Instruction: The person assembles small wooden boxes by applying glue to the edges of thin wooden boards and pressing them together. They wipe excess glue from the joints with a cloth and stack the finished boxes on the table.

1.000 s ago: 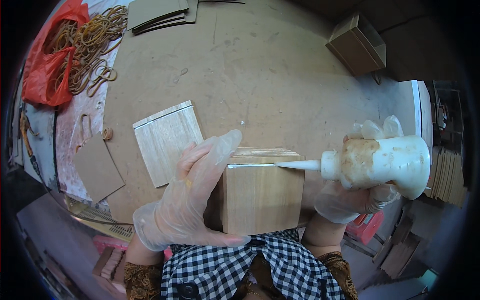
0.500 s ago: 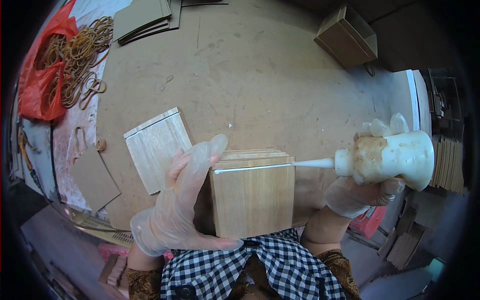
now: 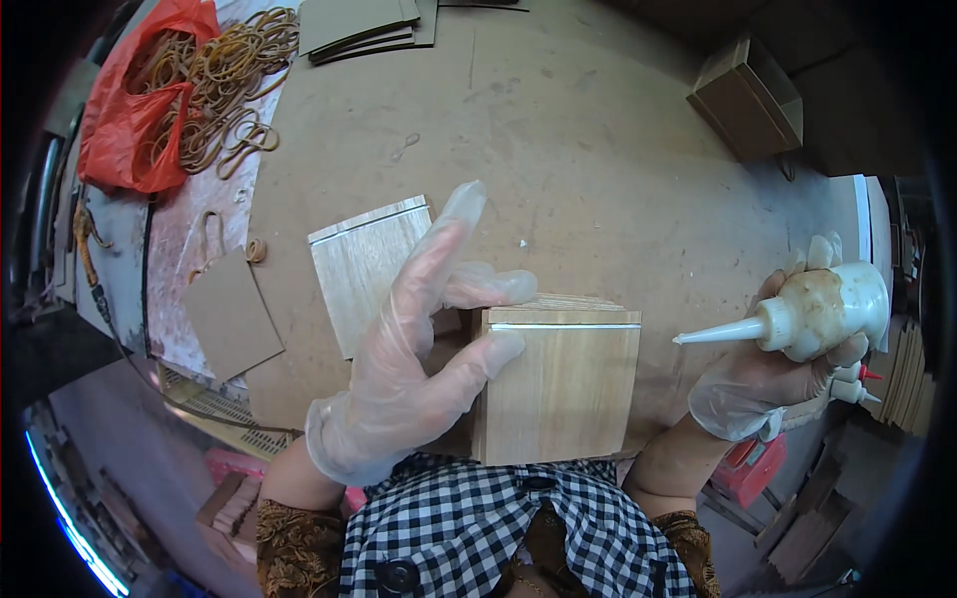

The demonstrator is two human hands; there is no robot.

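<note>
A stack of light wooden panels (image 3: pixel 563 389) lies in front of me, its top panel marked by a groove with a white line of glue along the far edge. My gloved left hand (image 3: pixel 404 344) grips the top panel's far left corner, thumb on its face and a finger beyond its edge, index finger stretched away. In my gloved right hand (image 3: pixel 743 389) is a white glue bottle (image 3: pixel 827 309), tipped sideways. Its long nozzle points left and stands apart from the stack. Another grooved wooden panel (image 3: pixel 369 269) lies to the left, partly behind my left hand.
A red plastic bag (image 3: pixel 135 149) and tangled rubber bands (image 3: pixel 239 70) lie at the far left. Thin brown boards (image 3: pixel 359 30) are piled at the back, and one brown board (image 3: pixel 234 314) lies at left. An open wooden box (image 3: pixel 743 100) stands far right.
The glue bottle has moved away from the groove to the right, its nozzle now off the panel. My left hand has closed its thumb and finger on the panel's corner. The view has shifted.
</note>
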